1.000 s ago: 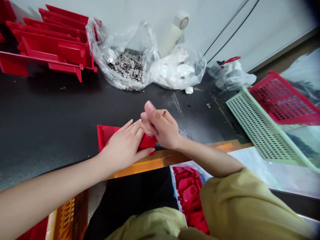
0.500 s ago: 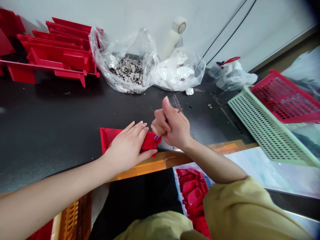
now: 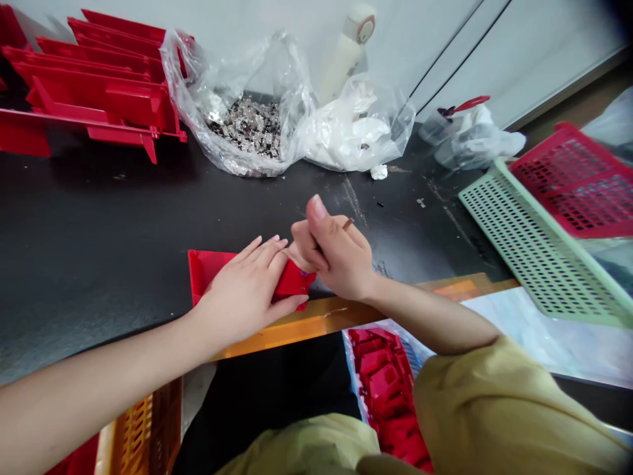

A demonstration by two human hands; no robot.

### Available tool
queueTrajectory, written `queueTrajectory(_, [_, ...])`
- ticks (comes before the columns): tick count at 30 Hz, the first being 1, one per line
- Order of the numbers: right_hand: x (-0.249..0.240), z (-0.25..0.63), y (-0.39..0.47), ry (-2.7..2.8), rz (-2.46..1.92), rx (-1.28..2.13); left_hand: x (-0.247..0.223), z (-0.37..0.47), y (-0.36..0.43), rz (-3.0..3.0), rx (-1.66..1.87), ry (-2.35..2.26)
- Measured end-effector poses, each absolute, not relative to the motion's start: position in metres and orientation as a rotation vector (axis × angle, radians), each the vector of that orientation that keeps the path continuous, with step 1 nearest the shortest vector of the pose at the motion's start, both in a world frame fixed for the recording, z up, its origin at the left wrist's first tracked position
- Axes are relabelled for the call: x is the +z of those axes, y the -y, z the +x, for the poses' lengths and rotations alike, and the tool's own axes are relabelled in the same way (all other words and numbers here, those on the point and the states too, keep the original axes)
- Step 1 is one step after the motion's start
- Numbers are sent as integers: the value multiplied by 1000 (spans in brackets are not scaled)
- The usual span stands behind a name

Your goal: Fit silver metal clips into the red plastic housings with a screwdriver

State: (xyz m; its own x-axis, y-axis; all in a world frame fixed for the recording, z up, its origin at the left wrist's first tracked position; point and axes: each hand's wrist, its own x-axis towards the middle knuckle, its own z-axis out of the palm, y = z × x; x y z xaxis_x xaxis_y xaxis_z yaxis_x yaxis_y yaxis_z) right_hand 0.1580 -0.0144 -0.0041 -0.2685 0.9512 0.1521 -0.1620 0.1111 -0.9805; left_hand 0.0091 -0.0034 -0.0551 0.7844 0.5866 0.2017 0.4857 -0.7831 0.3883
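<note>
A red plastic part (image 3: pixel 293 282) lies at the table's front edge, one end raised into a wall. My left hand (image 3: pixel 247 276) rests over it, fingers across its top and thumb along its near edge, holding it down. At its right end, my right hand (image 3: pixel 336 254) is closed in a fist with the thumb up. Out of the back of that fist pokes a small brown tip (image 3: pixel 348 224) of a slim tool. A bit of purple shows below the fist at the red part; the rest of the tool is hidden in the palm.
Red plastic parts (image 3: pixel 103 99) stand in a row at the back left. Beside them are a clear bag of small metal clips (image 3: pixel 252 125), a bag of white pieces (image 3: pixel 346 135) and a bottle (image 3: pixel 341 63). A green basket (image 3: pixel 539 244) sits right; more red parts (image 3: pixel 383 382) lie below.
The right fist has moved slightly left and down against the red part's end, covering most of the purple piece. The left hand keeps its hold. The whole view has shifted a little.
</note>
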Motion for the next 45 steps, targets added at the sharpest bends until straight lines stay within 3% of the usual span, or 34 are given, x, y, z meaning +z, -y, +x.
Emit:
queueTrajectory(27, [2, 153, 8, 1840, -753, 1382, -57, 7, 4, 2594, 502, -788])
queueTrajectory(35, [4, 164, 8, 1332, -786, 1401, -54, 9, 4, 2820, 560, -773])
queueTrajectory(40, [29, 198, 24, 1026, -818, 1112, -44, 11, 13, 3191, 676, -651])
queueTrajectory(45, [13, 222, 62, 824, -927, 1035, -48, 15, 33, 3245, 715, -653])
